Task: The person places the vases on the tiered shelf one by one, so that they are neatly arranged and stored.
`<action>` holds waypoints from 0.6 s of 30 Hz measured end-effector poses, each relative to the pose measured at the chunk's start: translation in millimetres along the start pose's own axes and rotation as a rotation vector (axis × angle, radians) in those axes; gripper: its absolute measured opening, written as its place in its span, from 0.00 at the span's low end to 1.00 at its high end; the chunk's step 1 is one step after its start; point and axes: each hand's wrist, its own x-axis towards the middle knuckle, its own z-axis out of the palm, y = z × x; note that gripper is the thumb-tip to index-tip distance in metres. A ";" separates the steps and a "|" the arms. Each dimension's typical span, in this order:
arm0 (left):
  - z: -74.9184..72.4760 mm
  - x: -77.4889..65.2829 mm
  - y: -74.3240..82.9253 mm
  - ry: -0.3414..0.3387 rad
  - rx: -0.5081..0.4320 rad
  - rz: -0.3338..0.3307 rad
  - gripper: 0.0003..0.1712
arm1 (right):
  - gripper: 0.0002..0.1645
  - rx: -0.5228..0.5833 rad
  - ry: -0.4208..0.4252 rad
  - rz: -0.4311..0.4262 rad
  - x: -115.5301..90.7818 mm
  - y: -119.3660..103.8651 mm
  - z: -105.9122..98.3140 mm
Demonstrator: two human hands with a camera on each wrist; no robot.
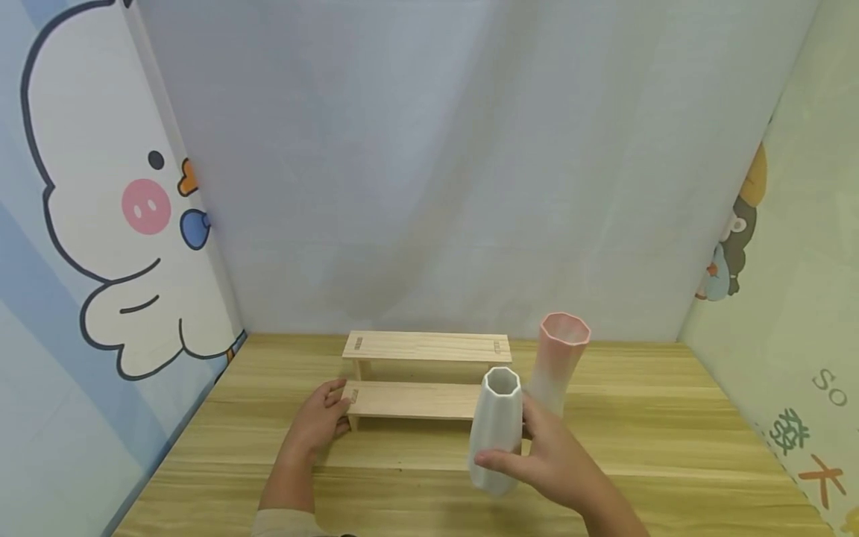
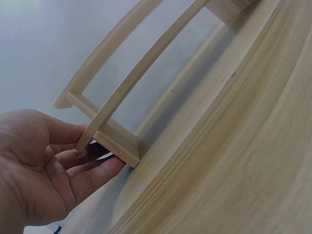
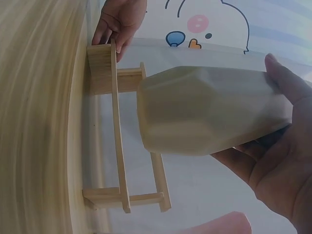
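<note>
1. Here, my right hand [image 1: 553, 459] grips the white vase [image 1: 495, 432], raised above the counter [image 1: 403, 503] before the wooden shelf's [image 1: 412, 400] right end.
2. My left hand [image 1: 318, 419] pinches the shelf's left end.
3. Pink vase [image 1: 558, 365], right of the shelf; both vases' inner bottoms hidden.

Right grip [image 3: 288, 170] holds a pale vase [image 3: 207, 111]; left grip [image 3: 124, 17] pinches a wooden shelf [image 3: 120, 134].

Looks like matt wood on two-tier shelf [image 1: 416, 400], smooth ceramic on white vase [image 1: 495, 431], wood grain on tabletop [image 1: 396, 500].
</note>
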 end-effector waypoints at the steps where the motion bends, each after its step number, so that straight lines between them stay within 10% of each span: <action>1: 0.0 -0.1 0.1 0.001 -0.002 -0.001 0.29 | 0.30 0.004 -0.009 0.005 0.3 -0.1 2.3; 18: -0.8 1.0 -2.0 -0.002 0.000 -0.007 0.29 | 0.32 0.004 -0.098 0.023 3.4 2.2 26.9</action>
